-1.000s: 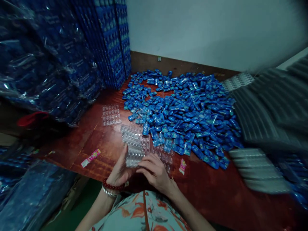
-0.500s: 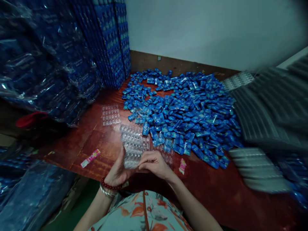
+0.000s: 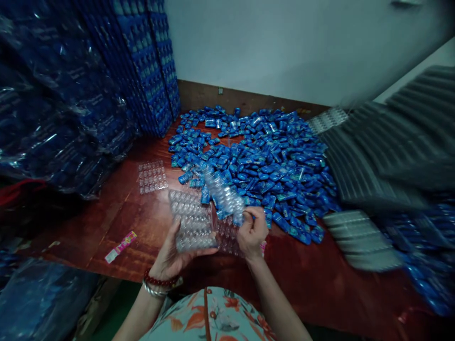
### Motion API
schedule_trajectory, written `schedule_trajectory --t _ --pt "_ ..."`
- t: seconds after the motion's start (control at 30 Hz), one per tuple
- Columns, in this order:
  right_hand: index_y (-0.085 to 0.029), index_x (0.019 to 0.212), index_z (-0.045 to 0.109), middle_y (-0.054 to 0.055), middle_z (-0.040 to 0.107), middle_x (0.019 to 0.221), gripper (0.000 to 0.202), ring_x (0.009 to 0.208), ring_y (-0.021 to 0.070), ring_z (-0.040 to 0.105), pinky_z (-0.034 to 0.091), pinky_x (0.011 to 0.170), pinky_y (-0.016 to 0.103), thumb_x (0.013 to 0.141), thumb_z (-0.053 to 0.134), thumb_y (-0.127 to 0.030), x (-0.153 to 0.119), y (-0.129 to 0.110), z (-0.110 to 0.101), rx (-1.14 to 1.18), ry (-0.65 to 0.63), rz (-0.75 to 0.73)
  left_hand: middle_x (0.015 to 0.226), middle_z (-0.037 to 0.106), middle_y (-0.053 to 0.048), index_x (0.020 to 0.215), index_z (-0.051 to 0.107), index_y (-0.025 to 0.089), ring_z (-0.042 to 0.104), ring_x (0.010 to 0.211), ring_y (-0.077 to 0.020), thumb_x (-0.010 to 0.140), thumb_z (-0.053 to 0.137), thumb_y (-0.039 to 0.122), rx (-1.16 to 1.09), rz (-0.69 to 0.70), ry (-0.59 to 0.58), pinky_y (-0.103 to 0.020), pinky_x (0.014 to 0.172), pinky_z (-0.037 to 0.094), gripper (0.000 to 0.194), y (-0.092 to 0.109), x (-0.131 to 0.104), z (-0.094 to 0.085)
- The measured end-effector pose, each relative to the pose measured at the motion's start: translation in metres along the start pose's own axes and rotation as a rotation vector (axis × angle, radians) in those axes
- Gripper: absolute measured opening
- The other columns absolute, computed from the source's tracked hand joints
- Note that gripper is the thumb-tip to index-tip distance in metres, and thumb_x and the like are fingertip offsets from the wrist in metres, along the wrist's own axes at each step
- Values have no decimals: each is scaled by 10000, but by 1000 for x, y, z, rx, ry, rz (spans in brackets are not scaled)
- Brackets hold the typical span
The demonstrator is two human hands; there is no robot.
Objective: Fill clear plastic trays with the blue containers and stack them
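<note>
- The stack of clear trays (image 3: 192, 222) was gripped by the left hand (image 3: 172, 256), thumb along its side, other fingers partly hidden; its layers could not be counted.
- 1 blurred tray (image 3: 223, 192) was pinched at its near corner between the thumb and fingers of the right hand (image 3: 253, 233), over the blue packets (image 3: 270, 156), which were too overlapped to be counted.
- 2 flat trays (image 3: 152, 176) were seen on the red table (image 3: 142, 215), 1 partly covered by the right hand.
- 2 pink strips (image 3: 121, 246) were seen, 1 mostly hidden behind the right wrist.
- Wrapped blue bundles (image 3: 53, 94) were cut off at left.
</note>
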State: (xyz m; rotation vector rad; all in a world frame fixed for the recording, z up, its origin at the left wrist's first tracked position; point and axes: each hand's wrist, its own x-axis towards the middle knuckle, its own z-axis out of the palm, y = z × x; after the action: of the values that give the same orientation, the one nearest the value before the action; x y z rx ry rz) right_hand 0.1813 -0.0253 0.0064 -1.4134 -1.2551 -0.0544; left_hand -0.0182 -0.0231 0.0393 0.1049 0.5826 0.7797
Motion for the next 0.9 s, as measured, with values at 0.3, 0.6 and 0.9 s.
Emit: schedule_trajectory --t 0.3,0.6,0.9 --pt "-223 1008 635 57 632 916 181 894 189 567 452 781 347 843 583 -275 17 9 -14 -5 -504 -135 1095 655 -126 1164 551 151 596 1043 -328 808 604 428 12 29 35 -593 918 425 454 -9 13 0" --pt "-215 763 714 12 655 706 173 700 130 597 490 681 265 807 631 -360 -21 -49 9 609 -924 168 1042 677 -103 1156 584 133 650 927 -229 785 632 441 32 -38 43 -303 774 536 485 -11 9 -11" --pt "-216 785 733 10 671 695 193 638 112 594 467 610 227 817 617 -368 -17 -44 23 799 -1062 204 1063 669 -121 1129 593 129 569 1106 -298 704 683 512 -1 -25 -39 -412 965 443 578 -9 -5 -20"
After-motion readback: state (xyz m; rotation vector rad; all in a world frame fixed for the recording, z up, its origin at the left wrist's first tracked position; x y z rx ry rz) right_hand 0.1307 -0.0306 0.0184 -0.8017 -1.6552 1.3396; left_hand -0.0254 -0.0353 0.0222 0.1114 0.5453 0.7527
